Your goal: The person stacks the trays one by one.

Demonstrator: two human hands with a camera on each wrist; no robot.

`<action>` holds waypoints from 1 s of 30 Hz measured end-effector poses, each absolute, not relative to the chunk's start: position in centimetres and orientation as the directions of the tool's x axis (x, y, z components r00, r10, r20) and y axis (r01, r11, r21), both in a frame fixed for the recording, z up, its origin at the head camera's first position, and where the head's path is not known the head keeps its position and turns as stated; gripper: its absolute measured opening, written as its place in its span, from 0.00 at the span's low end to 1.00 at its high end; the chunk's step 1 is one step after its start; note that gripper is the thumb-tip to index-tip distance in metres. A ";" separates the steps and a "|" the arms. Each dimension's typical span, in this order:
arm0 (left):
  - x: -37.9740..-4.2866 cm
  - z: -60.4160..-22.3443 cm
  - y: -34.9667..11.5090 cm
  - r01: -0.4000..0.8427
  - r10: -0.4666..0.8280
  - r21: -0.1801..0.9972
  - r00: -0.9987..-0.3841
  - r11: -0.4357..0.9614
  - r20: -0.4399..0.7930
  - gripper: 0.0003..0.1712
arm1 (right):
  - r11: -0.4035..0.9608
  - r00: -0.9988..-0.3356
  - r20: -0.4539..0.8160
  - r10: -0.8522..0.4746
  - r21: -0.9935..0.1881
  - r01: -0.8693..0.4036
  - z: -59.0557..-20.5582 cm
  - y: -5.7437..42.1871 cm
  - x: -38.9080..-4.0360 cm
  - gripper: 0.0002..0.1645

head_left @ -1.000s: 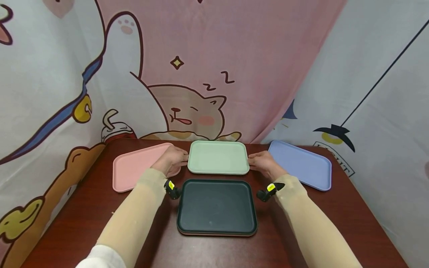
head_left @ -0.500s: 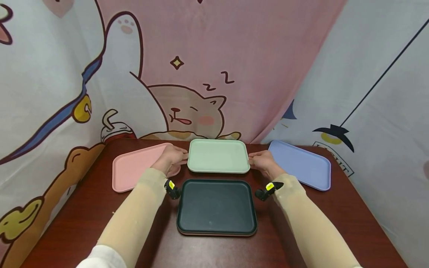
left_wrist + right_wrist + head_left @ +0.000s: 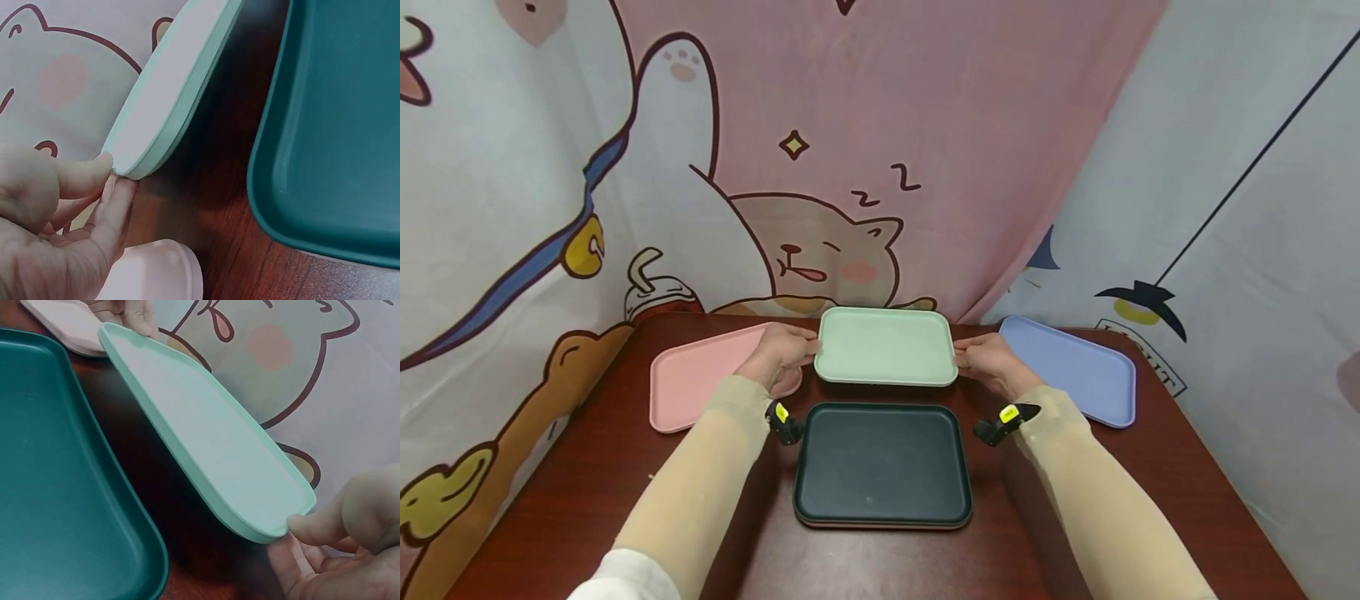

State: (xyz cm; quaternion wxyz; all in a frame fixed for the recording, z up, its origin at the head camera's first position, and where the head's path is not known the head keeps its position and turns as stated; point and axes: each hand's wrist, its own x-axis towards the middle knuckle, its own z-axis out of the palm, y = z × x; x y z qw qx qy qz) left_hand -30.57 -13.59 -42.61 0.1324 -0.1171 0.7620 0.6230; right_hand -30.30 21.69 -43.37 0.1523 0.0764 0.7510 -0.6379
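A light green rectangular tray [image 3: 886,346] is held level between my two hands at the back of the table. My left hand [image 3: 781,354] pinches its left end, thumb on the rim and fingers beneath, as the left wrist view shows. At the opposite end, my right hand [image 3: 992,362] grips the rim the same way, seen close up in the right wrist view. A dark shadow shows on the wood below the tray [image 3: 206,431]. In front lies a larger dark green tray [image 3: 882,467], with a thin pale edge showing underneath it.
Beyond my left hand a pink tray [image 3: 692,379] lies angled, partly covered by that hand. To the right sits a blue tray [image 3: 1067,367], also angled. A cartoon-printed curtain [image 3: 1000,150] hangs right behind the reddish-brown table [image 3: 1180,500].
The light green tray has risen slightly, with both hands still gripping its ends. The pink, blue and dark green trays stay in place on the table.
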 end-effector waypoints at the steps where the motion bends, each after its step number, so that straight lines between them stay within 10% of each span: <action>1: -30.5 -42.6 -13.6 -0.348 -0.017 0.915 -0.936 0.203 -0.353 0.21 | 0.175 -0.940 -0.330 -0.089 -0.934 0.311 -43.3 21.7 -30.3 0.27; 30: -30.2 -41.1 -15.0 -0.326 0.004 0.934 -0.944 0.146 -0.330 0.20 | 0.061 -0.907 -0.331 -0.260 -0.943 0.327 -41.2 22.7 -29.7 0.30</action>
